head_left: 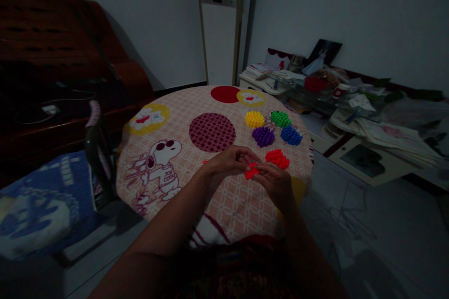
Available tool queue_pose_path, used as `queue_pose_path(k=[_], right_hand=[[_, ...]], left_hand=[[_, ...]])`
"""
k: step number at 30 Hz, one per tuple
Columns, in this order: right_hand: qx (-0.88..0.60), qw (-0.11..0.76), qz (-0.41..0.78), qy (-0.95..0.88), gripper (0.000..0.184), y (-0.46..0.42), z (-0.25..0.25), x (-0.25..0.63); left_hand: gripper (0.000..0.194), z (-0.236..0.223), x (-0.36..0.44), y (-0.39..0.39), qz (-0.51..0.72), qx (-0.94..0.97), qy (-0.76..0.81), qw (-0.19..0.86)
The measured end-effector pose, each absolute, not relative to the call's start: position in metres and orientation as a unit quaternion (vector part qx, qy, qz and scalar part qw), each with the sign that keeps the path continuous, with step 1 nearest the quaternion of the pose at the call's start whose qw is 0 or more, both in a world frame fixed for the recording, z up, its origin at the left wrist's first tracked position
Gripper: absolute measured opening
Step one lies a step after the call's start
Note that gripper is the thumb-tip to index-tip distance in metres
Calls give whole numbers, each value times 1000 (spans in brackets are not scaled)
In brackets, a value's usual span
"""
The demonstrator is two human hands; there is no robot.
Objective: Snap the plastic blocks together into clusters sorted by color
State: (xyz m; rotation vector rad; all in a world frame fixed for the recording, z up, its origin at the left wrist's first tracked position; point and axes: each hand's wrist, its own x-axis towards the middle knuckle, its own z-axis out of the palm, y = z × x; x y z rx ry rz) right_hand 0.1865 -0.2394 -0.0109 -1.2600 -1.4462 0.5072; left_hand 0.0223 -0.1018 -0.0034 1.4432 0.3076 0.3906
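Between my two hands, just above the round table, is a small red plastic piece (pixel 251 171). The fingertips of my left hand (pixel 235 159) pinch its left side, while my right hand (pixel 275 180) grips it from the right. Just beyond my right hand lies a cluster of red knobbed pieces (pixel 278 159). Farther back sit a purple cluster (pixel 263 136), a blue cluster (pixel 291 135), a yellow cluster (pixel 254 119) and a green cluster (pixel 280 119). A bit of red (pixel 205 162) shows left of my left wrist, mostly hidden.
A patterned cloth (pixel 175 117) covers the round table. At left stand a chair with a blue cover (pixel 52 205) and a wooden bench (pixel 52 23). A low cabinet (pixel 365 156) with papers and bags runs along the right wall. Cables (pixel 351 219) lie on the floor at right.
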Motion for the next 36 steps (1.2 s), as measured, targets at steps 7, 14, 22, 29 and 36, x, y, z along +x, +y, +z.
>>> queue_pose_path(k=[7,14,22,29,36], right_hand=[[-533,557,246,-587,19,-240,-14,192],[-538,564,273,-564,26,-241,-13,186],[-599,600,144,-511,36,-240,7,243],[-640,534,29,-552,41,-216,11,317],[-642,460,2,-613,31,-206,-3,322]], left_hand=[[41,-2,22,-104,182,652,133,724],[43,-4,23,-103,181,652,130,725],[49,7,19,-107,242,619,176,726],[48,12,14,-108,267,594,200,732],[46,10,14,-107,265,577,209,744]])
